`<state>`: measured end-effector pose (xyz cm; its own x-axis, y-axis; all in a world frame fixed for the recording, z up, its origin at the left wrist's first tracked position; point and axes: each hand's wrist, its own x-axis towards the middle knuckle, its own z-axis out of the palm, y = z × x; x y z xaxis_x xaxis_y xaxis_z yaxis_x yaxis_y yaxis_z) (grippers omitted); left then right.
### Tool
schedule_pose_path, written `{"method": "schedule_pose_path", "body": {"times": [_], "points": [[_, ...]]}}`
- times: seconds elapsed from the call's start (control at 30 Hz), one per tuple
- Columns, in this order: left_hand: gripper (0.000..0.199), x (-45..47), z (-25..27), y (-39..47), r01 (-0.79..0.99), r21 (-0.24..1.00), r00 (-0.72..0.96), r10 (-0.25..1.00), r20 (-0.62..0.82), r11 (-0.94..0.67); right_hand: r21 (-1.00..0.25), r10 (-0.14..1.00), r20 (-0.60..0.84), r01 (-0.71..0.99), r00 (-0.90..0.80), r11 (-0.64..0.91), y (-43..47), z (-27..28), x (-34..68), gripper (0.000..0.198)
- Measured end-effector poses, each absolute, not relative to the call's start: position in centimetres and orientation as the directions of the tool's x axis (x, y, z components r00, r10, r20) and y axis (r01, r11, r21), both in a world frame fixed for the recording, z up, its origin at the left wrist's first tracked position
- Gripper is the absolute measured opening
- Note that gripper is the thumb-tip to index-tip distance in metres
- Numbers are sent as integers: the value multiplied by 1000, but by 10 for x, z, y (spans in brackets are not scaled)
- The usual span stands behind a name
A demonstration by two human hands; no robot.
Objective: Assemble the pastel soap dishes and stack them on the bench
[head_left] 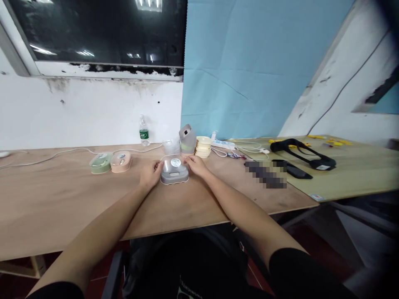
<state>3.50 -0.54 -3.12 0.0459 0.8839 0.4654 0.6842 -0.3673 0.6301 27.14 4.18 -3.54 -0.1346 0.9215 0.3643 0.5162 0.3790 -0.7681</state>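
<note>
A grey container with a clear lid and a round white sticker (174,171) stands between my hands on the brown tabletop. My left hand (151,173) is closed at its left side, fingertips on the edge. At its upper right edge, my right hand (197,165) pinches the rim with thumb and fingers. Just behind it are a stack of clear lids (171,147), grey containers stacked at a tilt (187,141) and a stack of cream-coloured containers (203,147). To the left sit a green lidded container (101,163) and a pink lidded container (121,161), side by side.
A water bottle (144,132) stands against the wall. White cables and a power strip (223,144) lie along the back. On the right-hand table are a black strap-like headset frame (304,153), a flat black object (292,169) and yellow pieces (338,142). A patch nearby is pixelated.
</note>
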Motion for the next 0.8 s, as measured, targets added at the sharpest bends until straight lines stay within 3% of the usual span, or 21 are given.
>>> {"method": "schedule_pose_path", "body": {"times": [0.17, 0.57, 0.8], "points": [[43, 44, -33, -12, 715, 645, -40, 906, 422, -269, -706, 880, 452, 545, -146, 452, 40, -46, 275, 50], [49, 45, -35, -16, 795, 578, -38, 935, 352, -185, -768, 925, 362, 527, -113, 365, 32, -49, 276, 49], [50, 42, -35, -12, 791, 573, 1, 938, 347, -213, -728, 933, 297, 584, -204, 359, 32, -38, 282, 53]]}}
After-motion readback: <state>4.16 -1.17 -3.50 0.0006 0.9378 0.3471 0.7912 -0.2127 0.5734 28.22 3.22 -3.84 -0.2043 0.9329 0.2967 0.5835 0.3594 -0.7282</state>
